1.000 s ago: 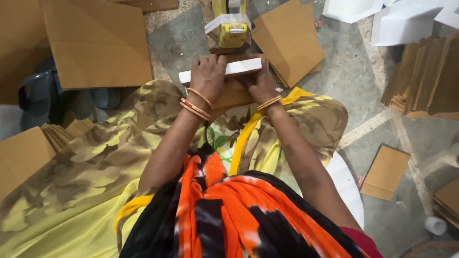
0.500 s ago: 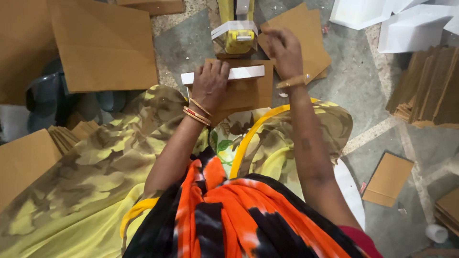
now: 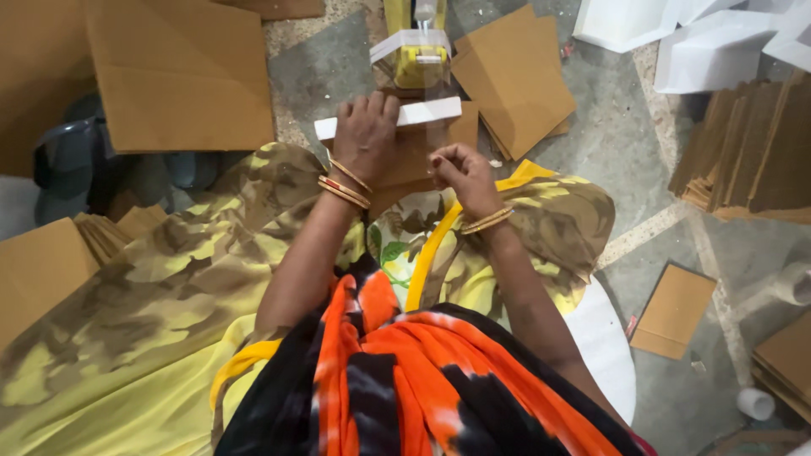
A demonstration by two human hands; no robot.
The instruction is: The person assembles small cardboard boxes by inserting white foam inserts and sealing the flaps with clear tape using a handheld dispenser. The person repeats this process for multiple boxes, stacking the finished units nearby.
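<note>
My left hand [image 3: 365, 135] presses down on a white foam strip [image 3: 422, 113] that lies across a folded brown cardboard piece [image 3: 460, 128] on my lap. My right hand [image 3: 460, 171] is closed, pinching the end of a clear tape strip [image 3: 437, 93] that runs down over the cardboard from a yellow tape dispenser [image 3: 416, 61] standing just beyond it. Both wrists carry bangles.
Flat cardboard sheets lie at the upper left [image 3: 182, 72] and upper middle [image 3: 519, 72]. A stack of cardboard [image 3: 752, 152] stands at the right, white foam blocks [image 3: 676, 29] at the top right. A small cardboard piece [image 3: 674, 311] lies on the grey floor.
My right hand reached up to the dispenser, then came back toward me, drawing clear tape down over the cardboard. My left hand stayed on the foam strip.
</note>
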